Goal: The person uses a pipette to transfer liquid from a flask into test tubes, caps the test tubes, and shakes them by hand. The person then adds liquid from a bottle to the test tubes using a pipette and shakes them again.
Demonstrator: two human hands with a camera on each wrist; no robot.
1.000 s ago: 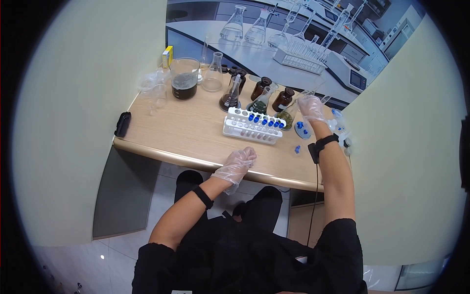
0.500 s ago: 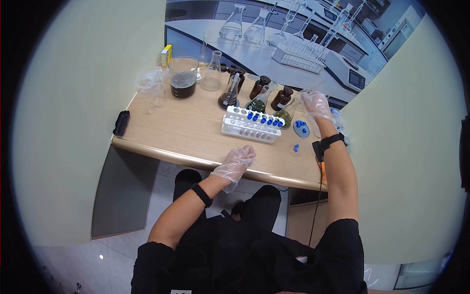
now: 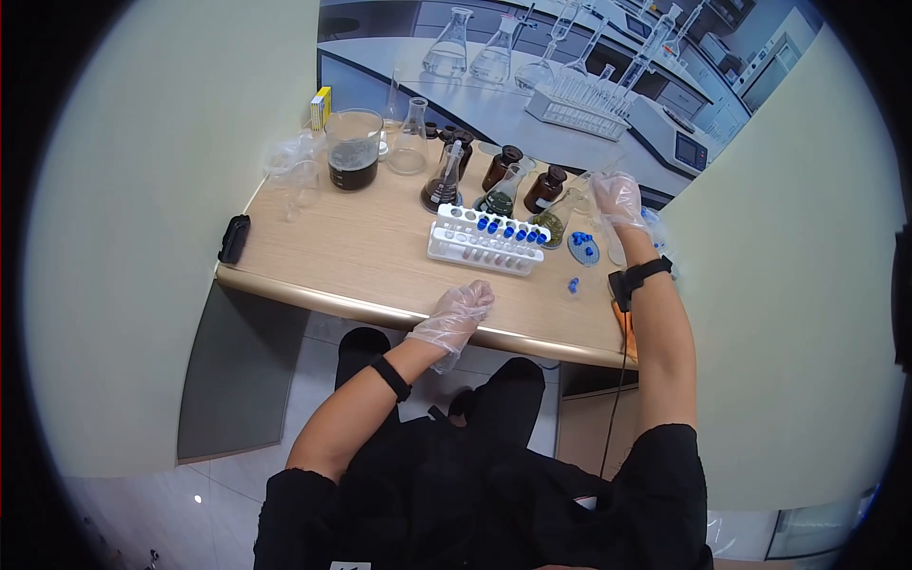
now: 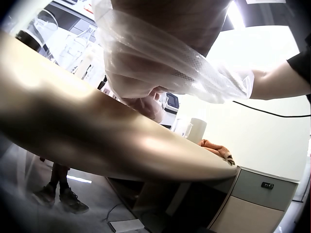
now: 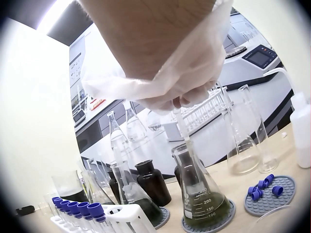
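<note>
My right hand, in a thin clear plastic glove, is raised over the right side of the table. In the right wrist view its fingers pinch the top of a translucent dropper, whose lower part stands in a conical flask with green contents. A white test tube rack stands in front of the flasks, holding several tubes with blue caps. My left hand, gloved too, rests at the table's front edge with fingers loosely curled and nothing in them.
More blue caps lie on a round grey mat. Brown bottles, other flasks and a beaker of dark liquid line the back. A wash bottle stands right. An orange cloth lies at the right front edge.
My right hand has moved slightly to the right and away, and the orange cloth shows beside the forearm. My left hand has stayed at the table's edge.
</note>
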